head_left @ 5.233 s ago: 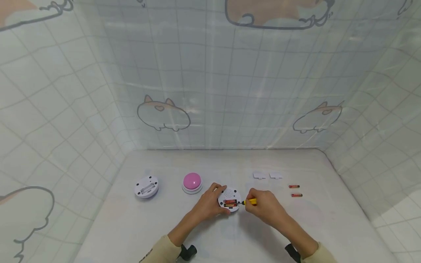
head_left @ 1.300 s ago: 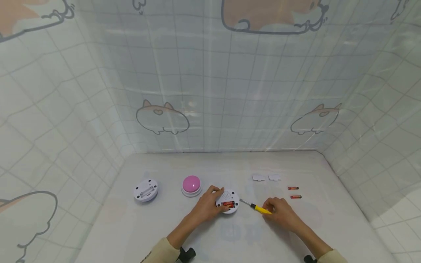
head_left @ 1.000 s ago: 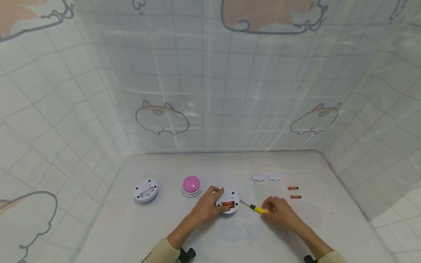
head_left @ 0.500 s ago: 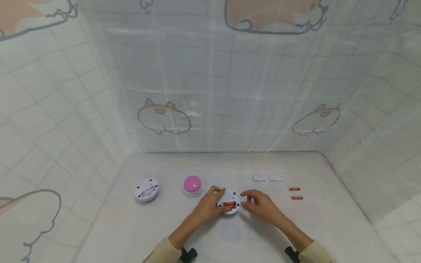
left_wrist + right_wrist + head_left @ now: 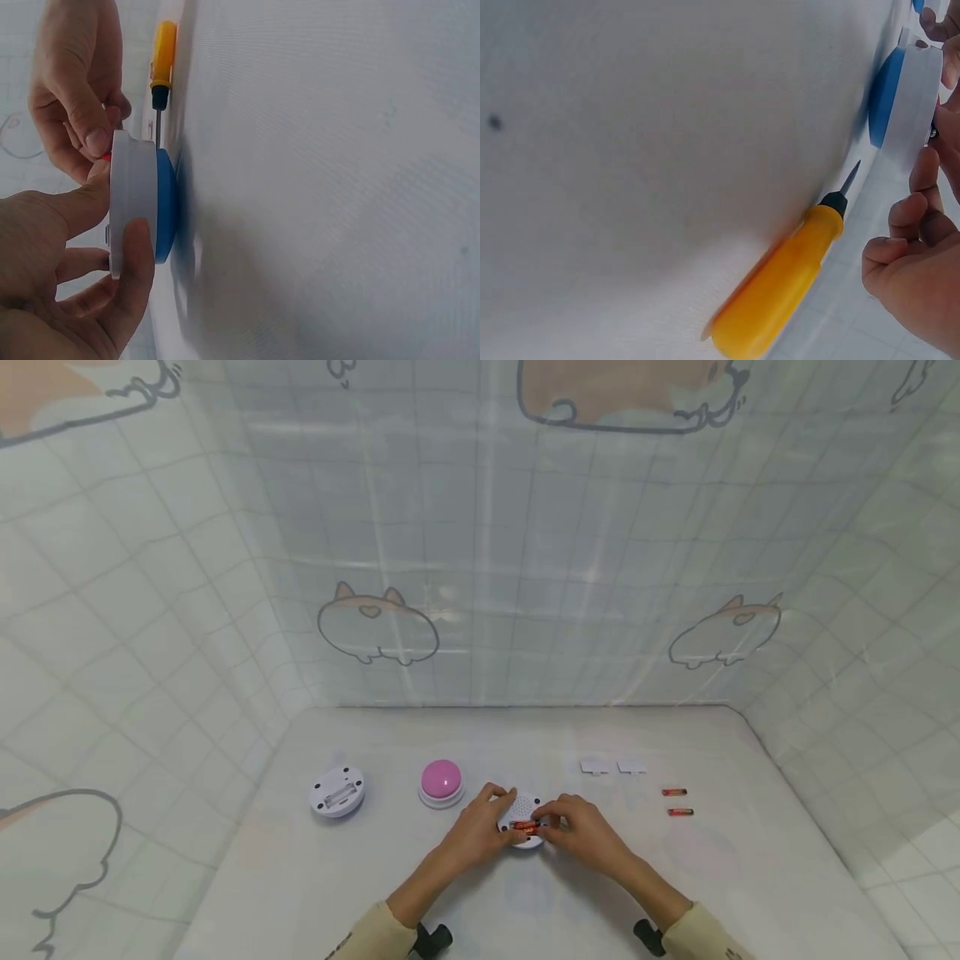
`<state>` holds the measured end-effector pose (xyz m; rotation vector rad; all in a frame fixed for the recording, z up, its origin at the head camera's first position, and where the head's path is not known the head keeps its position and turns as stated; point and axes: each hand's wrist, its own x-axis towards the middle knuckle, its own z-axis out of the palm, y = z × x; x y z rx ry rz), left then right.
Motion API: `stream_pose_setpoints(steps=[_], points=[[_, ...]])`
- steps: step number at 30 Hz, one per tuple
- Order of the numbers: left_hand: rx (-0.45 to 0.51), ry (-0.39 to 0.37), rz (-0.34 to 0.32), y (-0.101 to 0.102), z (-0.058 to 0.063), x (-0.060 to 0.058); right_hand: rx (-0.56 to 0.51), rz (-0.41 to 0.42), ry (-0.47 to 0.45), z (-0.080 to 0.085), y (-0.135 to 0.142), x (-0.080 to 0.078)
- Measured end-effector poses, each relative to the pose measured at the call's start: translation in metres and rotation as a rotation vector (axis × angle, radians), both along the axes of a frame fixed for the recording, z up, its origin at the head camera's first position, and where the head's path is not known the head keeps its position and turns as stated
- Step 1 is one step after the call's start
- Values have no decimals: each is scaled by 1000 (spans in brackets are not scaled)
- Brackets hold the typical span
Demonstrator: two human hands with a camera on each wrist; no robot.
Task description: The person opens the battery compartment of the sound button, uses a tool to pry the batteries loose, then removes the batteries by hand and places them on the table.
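My left hand (image 5: 474,832) holds a white round push-button unit (image 5: 521,807), underside up; its blue dome (image 5: 166,206) faces the table in the left wrist view. Two red AAA batteries (image 5: 523,827) sit in its open compartment, partly covered by fingers. With thumb and forefinger, my right hand (image 5: 585,833) pinches the right end of a battery; the exact contact is mostly hidden. A screwdriver with a yellow handle (image 5: 776,289) lies on the table beside the unit, its tip pointing toward it; the right hand hides it in the head view.
Leftward stand a pink push button (image 5: 441,779) and an upturned white unit (image 5: 337,792) with a bare battery compartment. Two white battery covers (image 5: 594,767) lie at the back, and two loose red batteries (image 5: 680,812) at the right. A patterned sheet (image 5: 480,568) surrounds the table.
My right hand has let go of the screwdriver, leaving it on the table, and moved left onto the batteries. Earlier its tip was at the battery compartment. The left hand keeps its hold.
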<state>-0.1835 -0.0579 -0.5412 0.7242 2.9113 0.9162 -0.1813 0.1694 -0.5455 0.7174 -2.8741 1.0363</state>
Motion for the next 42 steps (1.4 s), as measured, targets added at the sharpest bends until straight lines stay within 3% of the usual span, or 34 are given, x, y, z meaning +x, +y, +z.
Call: stream_pose_setpoints(steps=[14, 24, 32, 36, 42], points=[[6, -41, 3, -3, 6, -1, 23, -3, 25, 9, -4, -4], [0, -43, 14, -2, 2, -3, -13, -101, -12, 17, 9, -2], [-5, -44, 22, -2, 1, -3, 42, -255, -75, 26, 46, -4], [-3, -53, 24, -2, 0, -4, 137, -324, -39, 28, 77, -8], [0, -61, 24, -2, 0, -5, 205, -362, 18, 24, 116, -11]])
